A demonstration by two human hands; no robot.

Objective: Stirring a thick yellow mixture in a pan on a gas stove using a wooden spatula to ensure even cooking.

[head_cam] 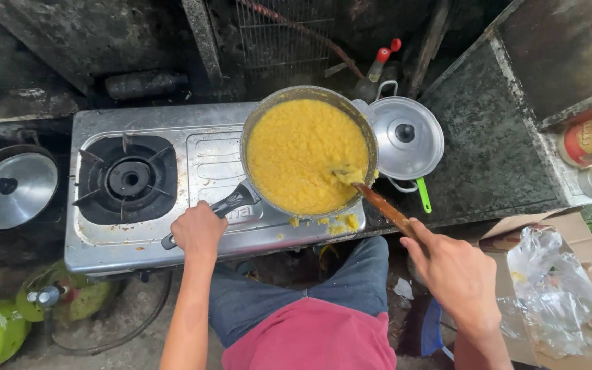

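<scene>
Open stove top left of the left hand (199, 231), only the bare black burner (129, 179) there. Ahead, blocked by the round metal pan of yellow mash (307, 152). Beyond the right hand (456, 274), a lidded steel pot (406, 137) against the pan; crumpled clear plastic bag (549, 288) close right.

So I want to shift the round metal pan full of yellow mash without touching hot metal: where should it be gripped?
Probably by the pan's long black handle, coming from the front-left. It sticks out towards the person, away from the rim, and the left hand already wraps its end.
</scene>
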